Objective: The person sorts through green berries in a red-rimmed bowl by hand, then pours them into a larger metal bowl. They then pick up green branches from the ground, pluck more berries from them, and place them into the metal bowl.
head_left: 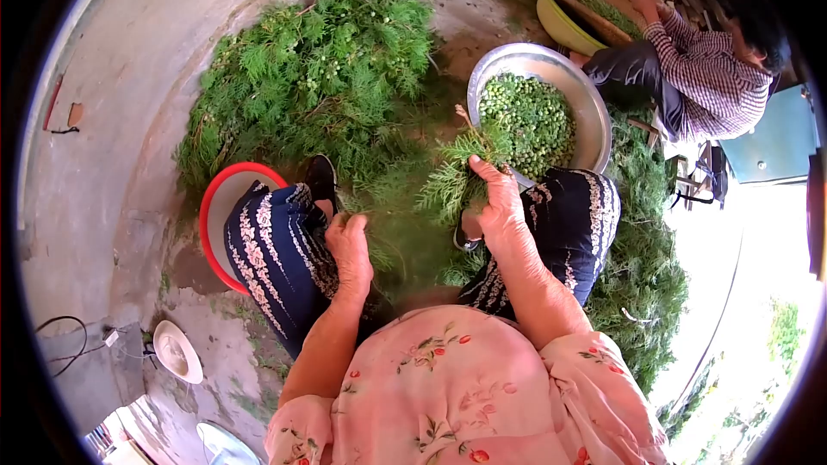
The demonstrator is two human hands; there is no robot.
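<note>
My right hand (498,198) is closed on a green leafy sprig (457,174), beside the near left rim of a metal basin. The metal basin (593,133) holds many small green berries (527,120). My left hand (349,245) is over my left knee with its fingers curled together; what they hold, if anything, is too small to make out. A large heap of green branches with berries (314,77) lies beyond my left foot.
A red-rimmed tub (211,232) stands by my left leg. At the upper right a seated person (706,77) holds a tray beside a yellow-green basin (560,21). More greenery (642,267) lies at the right. A white hat-like object (177,351) is at the lower left.
</note>
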